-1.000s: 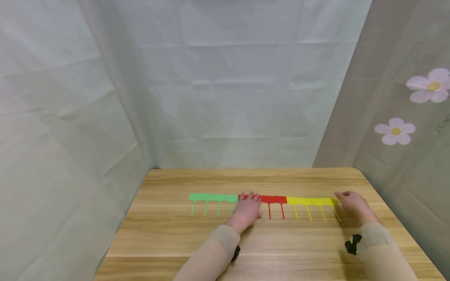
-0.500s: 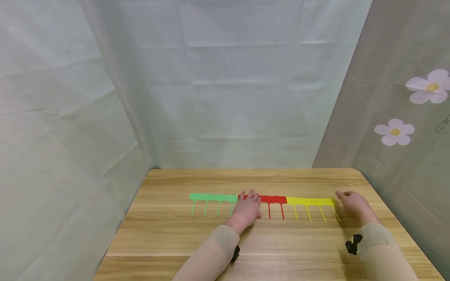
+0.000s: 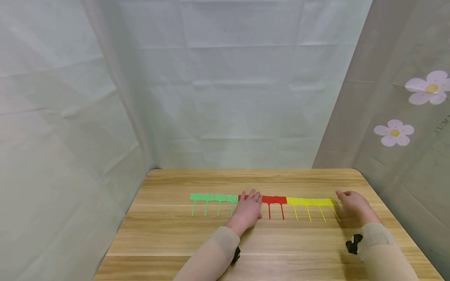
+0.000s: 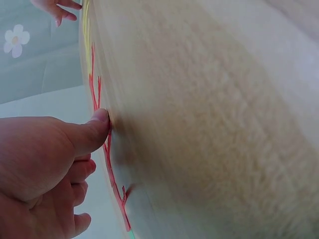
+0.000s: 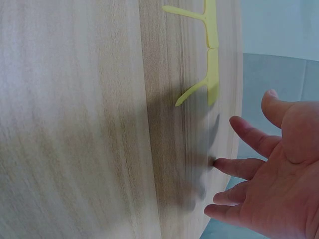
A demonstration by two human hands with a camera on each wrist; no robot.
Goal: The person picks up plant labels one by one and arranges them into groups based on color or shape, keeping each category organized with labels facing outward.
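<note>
A row of flat T-shaped plant labels lies across the wooden table, stems toward the front. Green labels (image 3: 208, 197) make up the left part, red labels (image 3: 274, 199) the middle and yellow labels (image 3: 305, 201) the right. In the head view my left hand (image 3: 248, 210) rests over the red labels with fingers spread, hiding part of them. The left wrist view has its thumb (image 4: 94, 130) down by a red label (image 4: 113, 181). Just beyond the last yellow label (image 5: 213, 79), my right hand (image 3: 355, 203) holds nothing; the right wrist view shows its fingers apart.
The wooden table (image 3: 281, 249) has rounded far corners. Pale cloth (image 3: 232, 109) hangs behind it and along both sides. Flower prints (image 3: 394, 133) mark the right-hand cloth. A black wrist mount (image 3: 353, 244) sits by the right sleeve.
</note>
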